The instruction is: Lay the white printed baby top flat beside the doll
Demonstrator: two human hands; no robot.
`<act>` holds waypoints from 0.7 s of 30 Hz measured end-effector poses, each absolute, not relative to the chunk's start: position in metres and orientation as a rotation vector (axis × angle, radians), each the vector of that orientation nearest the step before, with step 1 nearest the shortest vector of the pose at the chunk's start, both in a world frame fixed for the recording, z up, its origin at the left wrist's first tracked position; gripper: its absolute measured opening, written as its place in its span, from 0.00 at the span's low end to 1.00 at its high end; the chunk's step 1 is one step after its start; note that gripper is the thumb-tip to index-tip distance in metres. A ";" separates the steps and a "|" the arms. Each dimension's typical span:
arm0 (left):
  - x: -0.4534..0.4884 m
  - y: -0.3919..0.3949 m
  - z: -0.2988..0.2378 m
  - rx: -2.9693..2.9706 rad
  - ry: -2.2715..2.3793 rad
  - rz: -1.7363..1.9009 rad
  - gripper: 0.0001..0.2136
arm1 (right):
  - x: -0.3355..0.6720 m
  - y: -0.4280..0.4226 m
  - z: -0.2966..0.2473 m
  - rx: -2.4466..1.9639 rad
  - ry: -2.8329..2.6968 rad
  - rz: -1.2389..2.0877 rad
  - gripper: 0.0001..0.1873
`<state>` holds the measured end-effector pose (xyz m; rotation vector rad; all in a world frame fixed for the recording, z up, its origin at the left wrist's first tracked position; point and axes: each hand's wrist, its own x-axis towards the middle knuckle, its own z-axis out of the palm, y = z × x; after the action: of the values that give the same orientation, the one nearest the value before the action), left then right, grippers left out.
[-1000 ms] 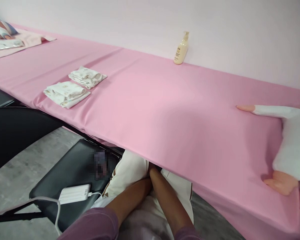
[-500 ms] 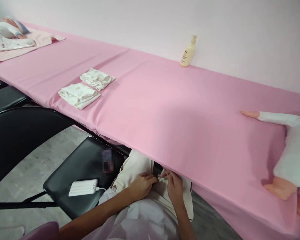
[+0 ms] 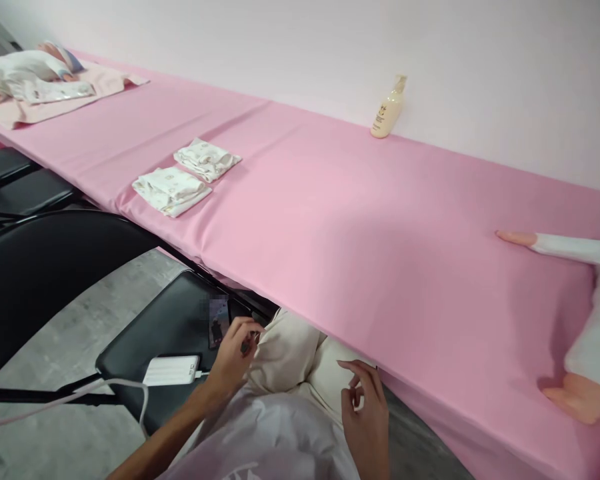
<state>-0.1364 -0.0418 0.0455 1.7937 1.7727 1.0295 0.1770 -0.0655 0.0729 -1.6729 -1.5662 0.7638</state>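
Though apart, hands point(image 3: 300, 380) loosely curled.

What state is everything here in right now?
Bottle: upright by the wall.
Two cloths: folded flat.
Doll: lying, clothed.
Phone: on chair, left hand touching it.
Power bank: cable plugged in.
Right hand: open, empty.

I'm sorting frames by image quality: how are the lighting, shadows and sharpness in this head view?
Head view: soft, even light, no glare; a faint broad shadow on the pink tablecloth; the phone screen is blurred out; the left hand is slightly motion-soft.
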 end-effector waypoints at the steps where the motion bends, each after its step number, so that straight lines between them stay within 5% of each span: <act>1: -0.144 -0.036 0.048 1.797 1.836 1.051 0.15 | 0.181 -0.068 0.073 -1.677 -1.542 0.788 0.24; 7: -0.199 0.002 0.074 1.786 2.146 1.223 0.13 | 0.194 -0.075 0.060 -1.593 -1.318 0.937 0.14; 14: -0.255 0.027 0.095 1.626 2.377 1.508 0.10 | 0.189 -0.071 0.039 -1.405 -1.358 1.134 0.26; 21: -0.280 0.075 0.141 1.487 2.588 1.825 0.12 | 0.180 -0.066 0.034 -1.414 -1.641 0.912 0.17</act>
<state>-0.2802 0.0747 0.1414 1.4865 2.5885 1.8248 0.1803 -0.0660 0.0341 -1.4137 -1.6406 0.9116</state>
